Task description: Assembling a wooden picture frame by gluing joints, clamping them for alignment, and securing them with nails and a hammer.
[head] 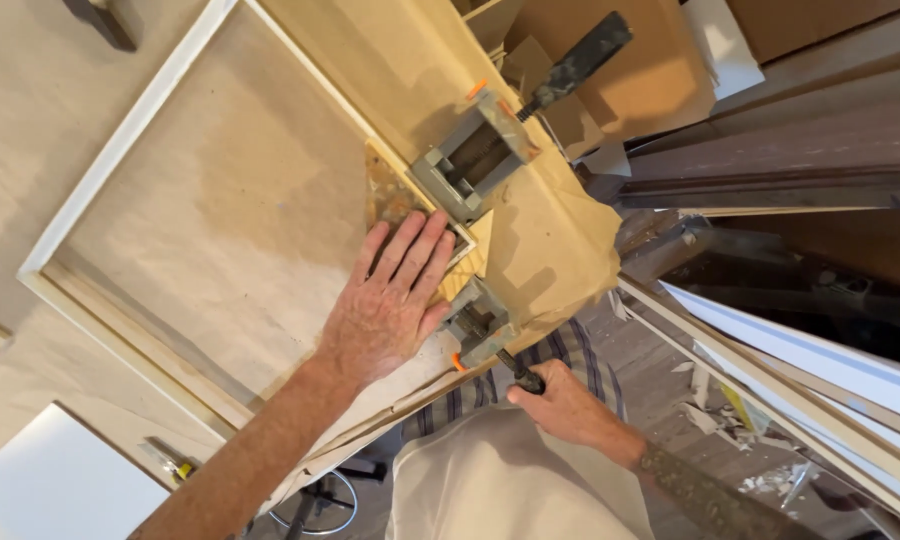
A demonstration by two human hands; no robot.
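- The left hand lies flat, fingers spread and palm down, pressing on the corner of a pale wooden frame that rests on the paper-covered workbench.
- Its fingertips reach right up to the grey metal corner clamp that grips the frame's corner; the clamp body lies just beyond the fingers, up and to the right of the hand.
- The clamp has two screw arms set roughly at right angles. One handle, dark and long, points up and away to the right, well apart from both hands.
- The other screw runs down toward the person, ending in a small dark handle just past the bench edge.
- The right hand is curled around that lower handle, thumb and fingers closed on it, below the bench edge and just to the right of the left wrist.
- The handle's long axis runs diagonally from the clamp jaw block down-right into the right hand, so the right hand is the nearer one to this screw, while the left is the nearer one to the frame corner.
- The frame's panel spreads away up and left of the left hand.
- Off the bench to the right, loose mouldings and white strips lie stacked over a littered floor.
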